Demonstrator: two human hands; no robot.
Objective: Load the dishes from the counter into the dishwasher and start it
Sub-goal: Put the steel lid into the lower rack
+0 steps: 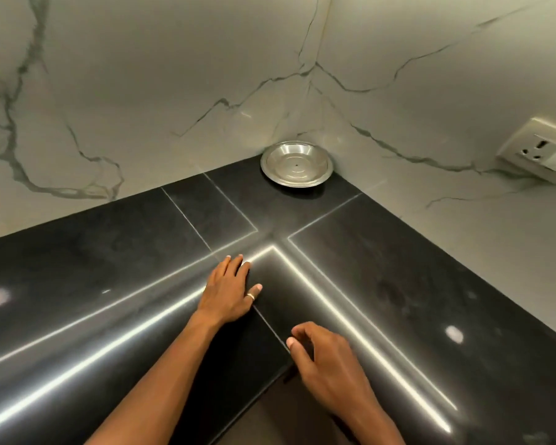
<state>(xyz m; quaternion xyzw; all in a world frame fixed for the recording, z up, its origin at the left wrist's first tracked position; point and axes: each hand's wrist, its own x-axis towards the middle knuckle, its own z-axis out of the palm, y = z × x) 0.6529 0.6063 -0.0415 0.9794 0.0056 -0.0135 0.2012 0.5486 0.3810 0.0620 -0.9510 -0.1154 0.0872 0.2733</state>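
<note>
The only dish in view is a round steel plate point(296, 168). It lies flat in the far back corner of the black counter point(109, 252), right where the two marbled walls meet, with its rim close to both. The left hand point(227, 292) rests palm-down near the counter's inner front corner, fingers straight and spread, holding nothing. The right hand point(326, 364) hovers just beside the front edge, closer to the body, with fingers loosely curled and nothing in them. The plate lies straight ahead of the left fingertips and a little to their right, well apart across bare counter, so the left hand is the nearer one. Being round, the plate has no long axis to line up with. Reaching it probably means a long forward stretch, then slipping fingers under the low rim on its front side, away from the walls.
</note>
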